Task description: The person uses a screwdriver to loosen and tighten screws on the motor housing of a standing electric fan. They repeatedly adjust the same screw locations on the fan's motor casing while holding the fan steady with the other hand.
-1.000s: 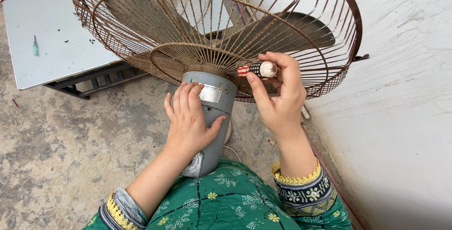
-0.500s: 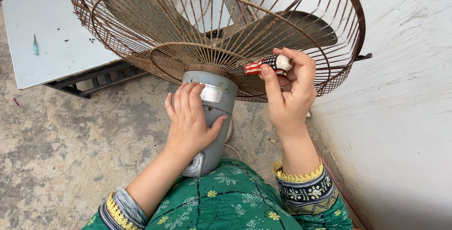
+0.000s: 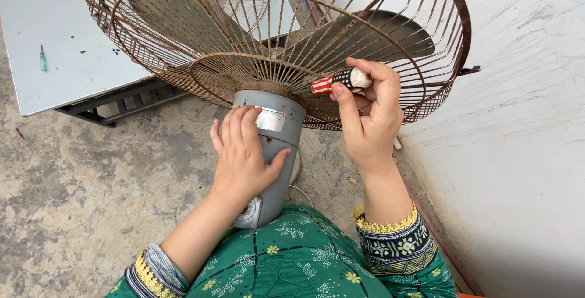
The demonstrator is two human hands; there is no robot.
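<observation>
Screwdriver (image 3: 341, 80): pinched in right hand (image 3: 368, 118), tip kept square at the rusty guard (image 3: 274, 36).
Motor housing (image 3: 274, 152): braced flat under left hand (image 3: 244, 155).

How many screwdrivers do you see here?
2. A red, white and dark patterned-handle screwdriver is gripped by the right hand at the rusty wire fan guard; a small green screwdriver lies on the pale grey table. Others may be hidden.
</observation>
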